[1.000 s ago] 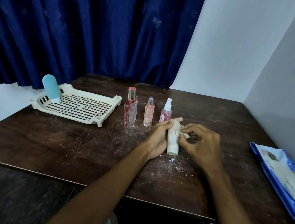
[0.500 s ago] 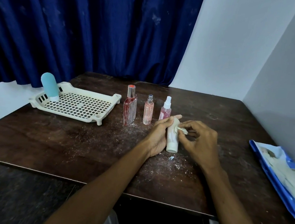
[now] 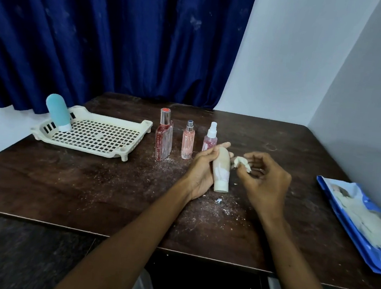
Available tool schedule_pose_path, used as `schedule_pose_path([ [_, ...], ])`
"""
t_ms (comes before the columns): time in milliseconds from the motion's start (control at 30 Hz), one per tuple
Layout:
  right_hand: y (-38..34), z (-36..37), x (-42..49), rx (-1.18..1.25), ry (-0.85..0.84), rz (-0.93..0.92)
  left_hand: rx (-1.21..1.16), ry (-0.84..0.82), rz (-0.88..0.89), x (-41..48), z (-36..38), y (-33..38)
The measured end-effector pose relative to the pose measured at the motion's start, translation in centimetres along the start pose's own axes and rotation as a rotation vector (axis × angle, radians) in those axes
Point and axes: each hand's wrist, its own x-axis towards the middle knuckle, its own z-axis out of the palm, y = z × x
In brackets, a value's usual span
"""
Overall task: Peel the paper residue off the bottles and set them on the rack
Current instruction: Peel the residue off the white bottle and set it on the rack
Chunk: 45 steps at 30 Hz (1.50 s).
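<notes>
My left hand [image 3: 202, 172] grips a cream tube bottle [image 3: 221, 170] that stands cap-down on the table, with white paper residue left on its lower part. Just to its right, my right hand [image 3: 265, 181] pinches a crumpled scrap of peeled paper [image 3: 241, 163], a little apart from the bottle. Behind the hands stand three bottles in a row: a tall red one [image 3: 164, 137], a small pink one [image 3: 188, 140] and a pink spray bottle [image 3: 210, 138]. A teal bottle [image 3: 57, 112] stands cap-down at the left end of the cream rack [image 3: 98, 136].
Paper crumbs [image 3: 219, 201] litter the dark wooden table [image 3: 78, 180] around the hands. A blue plastic bag [image 3: 362, 219] lies at the right edge. A blue curtain hangs behind, and a white wall runs close along the right side.
My right hand has pulled a piece of paper off the cream bottle and moved right, away from it. The left hand keeps its hold on the bottle.
</notes>
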Motion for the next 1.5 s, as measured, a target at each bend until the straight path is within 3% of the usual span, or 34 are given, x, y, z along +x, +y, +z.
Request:
schedule_pose_path([
  [300, -0.1, 1.0, -0.6, -0.043, -0.121, -0.134, 0.008, 0.0, 0.032, -0.1, 0.3, 0.2],
  [700, -0.2, 0.6, -0.7, -0.079, -0.123, -0.229, -0.038, -0.08, 0.068, -0.5, 0.7, 0.3],
  [1167, 0.4, 0.5, -0.5, -0.082, -0.085, -0.202, -0.082, -0.066, 0.077, -0.6, 0.8, 0.5],
  [1367, 0.1, 1.0, -0.9, -0.075, -0.158, -0.224, -0.08, -0.073, 0.074, -0.8, 0.7, 0.7],
  [1500, 0.2, 0.9, -0.8, -0.111, -0.092, -0.209, -0.094, -0.077, 0.08, -0.9, 0.9, 0.7],
])
